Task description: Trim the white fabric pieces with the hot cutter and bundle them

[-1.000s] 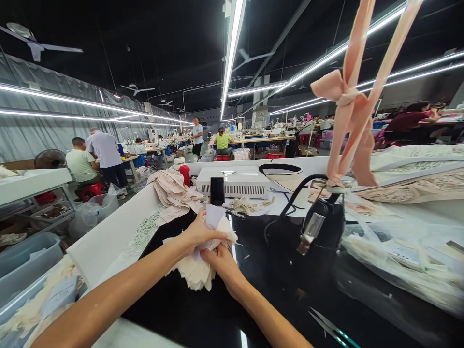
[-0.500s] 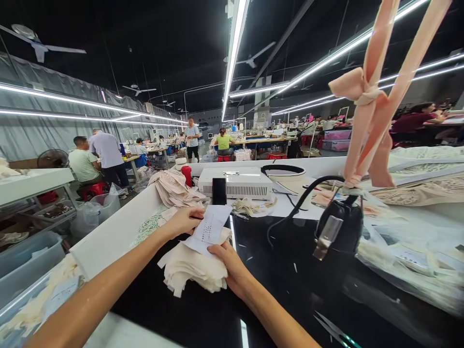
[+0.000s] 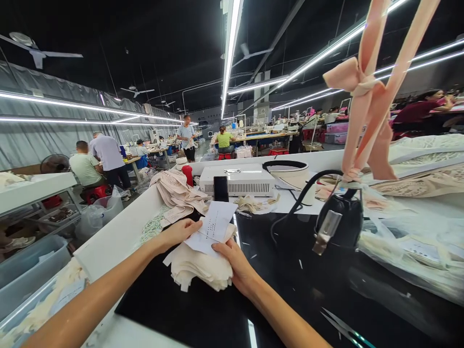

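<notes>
cream-coloured fabric bundle (image 3: pixel 203 270): located over the black tabletop (image 3: pixel 279 299), slightly toward seven o'clock from the centre of the view. its layers were stacked loosely, with uneven edges fanned toward six o'clock. whether its underside touched the tabletop could not be determined.

printed paper slip (image 3: pixel 213 224): lay tilted across the top of the bundle, printed face up. the characters were too small to read.

left hand (image 3: pixel 184 231): positioned at the slip's nine o'clock edge, thumb and fingers drawn narrow and pinching the paper. whether fabric was included in this pinch could not be determined.

right hand (image 3: pixel 237 266): positioned at the bundle's three o'clock side, thumb pressed on the slip's lower corner, fingers wrapped beneath, clamping paper and fabric together.

surrounding items, clock positions taken from the bundle: green cord (image 3: pixel 152 228), ten o'clock; pale pink fabric pile (image 3: pixel 177 193), eleven o'clock; black phone (image 3: pixel 221 189), upright, between twelve and one o'clock, before the white vented box (image 3: pixel 250 179); scissors (image 3: pixel 344 328), four o'clock, blades parted.
</notes>
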A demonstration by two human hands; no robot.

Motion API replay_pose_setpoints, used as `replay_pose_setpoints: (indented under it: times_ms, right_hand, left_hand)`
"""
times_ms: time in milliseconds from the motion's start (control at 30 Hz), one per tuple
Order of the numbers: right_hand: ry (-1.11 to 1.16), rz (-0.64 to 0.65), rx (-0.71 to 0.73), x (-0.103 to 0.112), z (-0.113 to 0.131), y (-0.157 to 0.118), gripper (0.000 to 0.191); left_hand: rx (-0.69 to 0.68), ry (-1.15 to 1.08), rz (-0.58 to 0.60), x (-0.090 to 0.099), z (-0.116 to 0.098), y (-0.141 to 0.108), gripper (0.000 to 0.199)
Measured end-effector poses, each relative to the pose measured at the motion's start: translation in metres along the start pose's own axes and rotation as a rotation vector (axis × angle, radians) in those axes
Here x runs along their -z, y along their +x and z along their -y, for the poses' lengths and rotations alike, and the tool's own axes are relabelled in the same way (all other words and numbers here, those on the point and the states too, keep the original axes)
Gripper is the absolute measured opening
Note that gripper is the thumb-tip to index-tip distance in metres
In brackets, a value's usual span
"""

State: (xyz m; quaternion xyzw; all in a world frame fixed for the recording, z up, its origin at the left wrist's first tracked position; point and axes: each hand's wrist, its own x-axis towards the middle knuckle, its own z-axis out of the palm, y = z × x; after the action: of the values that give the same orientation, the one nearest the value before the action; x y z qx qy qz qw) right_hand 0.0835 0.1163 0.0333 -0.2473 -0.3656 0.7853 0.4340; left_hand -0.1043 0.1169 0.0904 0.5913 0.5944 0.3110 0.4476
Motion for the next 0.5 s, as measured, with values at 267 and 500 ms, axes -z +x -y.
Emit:
replay_pose_setpoints:
  times_ms: [267,500]
  right_hand:
    - [0.011,0.010,0.023,0.005,0.002,-0.003,0.083]
    - [-0.008,0.001,-0.009,0.008,0.002,-0.003,0.079]
  left_hand:
    - [0.032,-0.174,0.365,-0.004,0.008,-0.026,0.090]
    - [0.066,-0.307,0.386,-0.014,0.020,-0.029,0.083]
